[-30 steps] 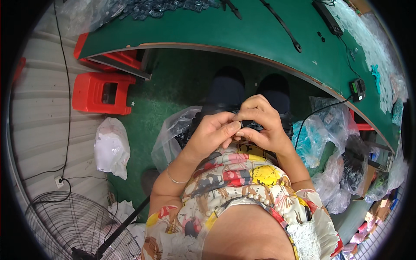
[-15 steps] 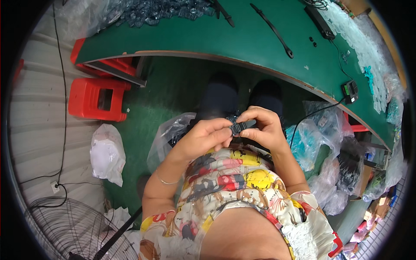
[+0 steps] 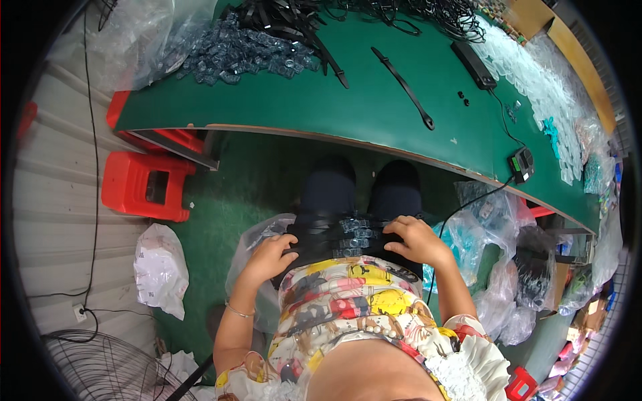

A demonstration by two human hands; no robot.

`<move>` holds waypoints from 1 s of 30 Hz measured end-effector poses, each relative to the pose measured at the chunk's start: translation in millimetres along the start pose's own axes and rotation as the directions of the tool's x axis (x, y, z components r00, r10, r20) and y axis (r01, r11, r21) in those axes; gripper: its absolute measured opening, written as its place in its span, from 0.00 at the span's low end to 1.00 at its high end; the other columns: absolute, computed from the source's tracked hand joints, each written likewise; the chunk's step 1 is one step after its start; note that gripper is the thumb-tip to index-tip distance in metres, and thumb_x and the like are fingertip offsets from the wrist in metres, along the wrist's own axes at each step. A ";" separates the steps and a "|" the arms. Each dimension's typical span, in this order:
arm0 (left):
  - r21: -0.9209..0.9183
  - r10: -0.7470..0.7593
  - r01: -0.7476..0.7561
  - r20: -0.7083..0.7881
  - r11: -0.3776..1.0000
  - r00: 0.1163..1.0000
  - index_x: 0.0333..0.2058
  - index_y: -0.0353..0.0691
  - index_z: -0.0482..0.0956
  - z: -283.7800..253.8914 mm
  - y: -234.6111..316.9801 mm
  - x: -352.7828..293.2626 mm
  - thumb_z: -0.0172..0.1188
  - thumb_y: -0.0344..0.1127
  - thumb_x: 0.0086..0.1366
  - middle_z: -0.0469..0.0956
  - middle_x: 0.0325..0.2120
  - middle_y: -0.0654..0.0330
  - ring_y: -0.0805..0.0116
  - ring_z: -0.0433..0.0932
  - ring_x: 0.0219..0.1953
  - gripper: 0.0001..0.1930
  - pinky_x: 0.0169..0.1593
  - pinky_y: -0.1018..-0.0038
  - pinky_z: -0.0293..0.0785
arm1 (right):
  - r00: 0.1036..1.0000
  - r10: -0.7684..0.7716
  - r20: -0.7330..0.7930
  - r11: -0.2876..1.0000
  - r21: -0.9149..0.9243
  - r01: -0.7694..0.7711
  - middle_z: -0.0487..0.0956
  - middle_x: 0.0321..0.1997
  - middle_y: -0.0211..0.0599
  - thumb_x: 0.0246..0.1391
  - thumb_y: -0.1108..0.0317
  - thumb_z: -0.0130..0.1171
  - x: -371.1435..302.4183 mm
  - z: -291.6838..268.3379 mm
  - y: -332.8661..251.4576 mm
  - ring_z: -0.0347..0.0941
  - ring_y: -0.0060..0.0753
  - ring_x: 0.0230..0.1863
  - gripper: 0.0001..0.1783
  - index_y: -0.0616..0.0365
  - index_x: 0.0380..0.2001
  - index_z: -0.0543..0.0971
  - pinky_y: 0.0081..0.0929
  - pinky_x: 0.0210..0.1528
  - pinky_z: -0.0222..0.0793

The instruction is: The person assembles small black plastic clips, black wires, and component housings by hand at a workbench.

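Observation:
Across my lap lie several black straps (image 3: 314, 240), lined up side by side, with dark see-through rectangular pieces (image 3: 354, 234) in a column at their middle. At the left end of the straps rests my left hand (image 3: 269, 257), its thumb and forefinger apart. My right hand (image 3: 418, 240) lies at the other end, thumb and fingers also spread. Both seem to touch the straps, and I see neither pinching anything. One single black strap (image 3: 404, 90) lies on the green table (image 3: 267, 110) ahead.
A heap of dark clear pieces (image 3: 247, 53) and a pile of black straps (image 3: 284, 17) cover the table's far left. A black power brick (image 3: 473, 65) and whitish clear parts (image 3: 535, 87) are at right. A red stool (image 3: 144, 187) and a fan (image 3: 114, 367) stand left.
The small black strap piece that both hands held together is no longer between them. My hands have parted to either side of my lap, uncovering the straps. The view has tilted up toward the table.

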State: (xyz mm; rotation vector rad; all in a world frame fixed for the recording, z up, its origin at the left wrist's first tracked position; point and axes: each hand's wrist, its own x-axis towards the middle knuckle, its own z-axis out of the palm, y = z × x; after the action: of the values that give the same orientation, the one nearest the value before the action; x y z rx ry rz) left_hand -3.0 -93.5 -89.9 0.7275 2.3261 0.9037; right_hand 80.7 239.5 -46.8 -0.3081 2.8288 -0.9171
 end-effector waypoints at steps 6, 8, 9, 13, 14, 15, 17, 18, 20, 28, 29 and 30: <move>0.143 0.209 -0.175 -0.280 0.974 0.937 0.32 0.39 0.75 -29.9 35.2 45.4 0.58 0.31 0.51 0.74 0.28 0.55 0.56 0.73 0.32 0.09 0.36 0.66 0.69 | 0.882 -0.062 -0.468 0.997 0.018 0.080 0.74 0.27 0.42 0.43 0.70 0.59 62.8 -64.9 -4.9 0.71 0.42 0.27 0.10 0.61 0.31 0.75 0.32 0.30 0.67; 0.084 0.256 -0.242 -0.379 0.967 0.889 0.30 0.38 0.74 -44.4 57.7 75.0 0.57 0.31 0.51 0.73 0.25 0.56 0.56 0.73 0.29 0.07 0.33 0.66 0.69 | 0.795 -0.100 -0.599 0.992 -0.120 0.034 0.75 0.28 0.42 0.43 0.70 0.59 95.7 -80.5 12.3 0.71 0.43 0.31 0.10 0.61 0.31 0.75 0.35 0.33 0.66; 0.081 0.296 -0.290 -0.432 0.954 0.852 0.30 0.38 0.74 -52.0 68.7 92.5 0.57 0.31 0.51 0.73 0.23 0.56 0.57 0.73 0.28 0.07 0.32 0.66 0.69 | 0.764 -0.121 -0.634 0.983 -0.183 0.004 0.75 0.29 0.42 0.43 0.69 0.59 113.8 -90.4 20.0 0.70 0.44 0.34 0.11 0.61 0.32 0.75 0.36 0.35 0.66; 0.210 0.388 -0.334 -0.631 0.919 0.672 0.30 0.37 0.74 -71.7 95.7 172.2 0.57 0.31 0.52 0.73 0.22 0.57 0.60 0.74 0.25 0.07 0.29 0.69 0.69 | 0.704 -0.100 -0.703 0.940 -0.299 -0.164 0.74 0.36 0.42 0.42 0.65 0.60 186.7 -105.0 64.8 0.69 0.45 0.40 0.17 0.60 0.37 0.74 0.40 0.38 0.66; 0.219 0.345 -0.268 -0.643 0.938 0.683 0.31 0.37 0.74 -75.1 100.9 190.8 0.59 0.34 0.51 0.74 0.24 0.56 0.58 0.75 0.27 0.09 0.30 0.67 0.70 | 0.682 -0.044 -0.730 0.917 -0.301 -0.262 0.74 0.39 0.42 0.42 0.64 0.61 201.1 -105.5 72.9 0.68 0.46 0.42 0.19 0.60 0.39 0.73 0.40 0.39 0.67; 0.227 0.300 -0.199 -0.658 0.953 0.690 0.31 0.38 0.74 -79.7 108.0 203.5 0.61 0.37 0.51 0.75 0.26 0.55 0.55 0.76 0.29 0.12 0.31 0.65 0.71 | 0.677 -0.060 -0.733 0.919 -0.306 -0.250 0.74 0.39 0.42 0.42 0.64 0.61 213.4 -105.2 73.6 0.68 0.46 0.42 0.19 0.60 0.39 0.73 0.40 0.39 0.67; 0.274 0.258 -0.093 -0.667 0.957 0.699 0.31 0.37 0.74 -81.6 123.8 226.4 0.61 0.40 0.50 0.75 0.25 0.55 0.55 0.76 0.29 0.14 0.31 0.65 0.71 | 0.670 0.029 -0.742 0.874 -0.307 -0.377 0.74 0.39 0.43 0.41 0.63 0.62 236.3 -104.0 80.0 0.68 0.48 0.42 0.21 0.59 0.40 0.73 0.40 0.39 0.67; 0.311 0.206 0.017 -0.670 0.950 0.713 0.31 0.36 0.74 -82.8 130.8 234.5 0.62 0.43 0.50 0.75 0.24 0.54 0.56 0.76 0.30 0.16 0.32 0.64 0.71 | 0.673 0.011 -0.740 0.880 -0.312 -0.357 0.74 0.38 0.44 0.41 0.63 0.61 244.1 -104.0 84.1 0.68 0.48 0.41 0.20 0.60 0.39 0.73 0.40 0.40 0.67; 0.351 0.207 0.061 -0.674 0.934 0.709 0.30 0.35 0.74 -82.4 139.1 252.6 0.62 0.45 0.49 0.75 0.25 0.53 0.54 0.76 0.30 0.18 0.33 0.63 0.72 | 0.689 -0.012 -0.725 0.890 -0.321 -0.323 0.74 0.37 0.45 0.41 0.64 0.61 257.1 -107.9 89.5 0.69 0.49 0.40 0.19 0.61 0.38 0.73 0.41 0.40 0.68; 0.398 0.204 0.134 -0.696 0.908 0.688 0.27 0.36 0.74 -80.3 126.9 273.6 0.56 0.34 0.50 0.76 0.26 0.51 0.54 0.77 0.29 0.08 0.32 0.64 0.74 | 0.766 0.014 -0.642 0.968 -0.183 -0.172 0.74 0.35 0.49 0.41 0.75 0.51 262.8 -108.6 88.2 0.71 0.49 0.38 0.13 0.60 0.34 0.74 0.39 0.40 0.67; 0.399 0.205 0.134 -0.696 0.907 0.688 0.27 0.36 0.74 -80.3 124.7 272.6 0.56 0.34 0.50 0.76 0.26 0.51 0.54 0.77 0.29 0.08 0.32 0.64 0.74 | 0.764 -0.044 -0.644 0.983 -0.164 -0.082 0.74 0.34 0.48 0.40 0.76 0.50 260.5 -108.5 83.6 0.71 0.47 0.38 0.13 0.61 0.34 0.74 0.37 0.39 0.68; 0.384 0.232 0.077 -0.694 0.920 0.682 0.26 0.36 0.74 -80.0 121.1 271.3 0.55 0.34 0.50 0.76 0.26 0.50 0.54 0.77 0.29 0.07 0.32 0.63 0.73 | 0.763 -0.044 -0.644 0.983 -0.163 -0.081 0.74 0.34 0.48 0.40 0.76 0.50 259.4 -108.2 78.6 0.71 0.47 0.38 0.13 0.61 0.34 0.74 0.37 0.39 0.68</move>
State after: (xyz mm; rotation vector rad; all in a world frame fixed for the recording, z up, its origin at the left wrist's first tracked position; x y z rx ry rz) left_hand -212.8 122.9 -28.1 0.7001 3.2936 0.8845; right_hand -204.0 300.2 -27.5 0.0440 3.5569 -0.8913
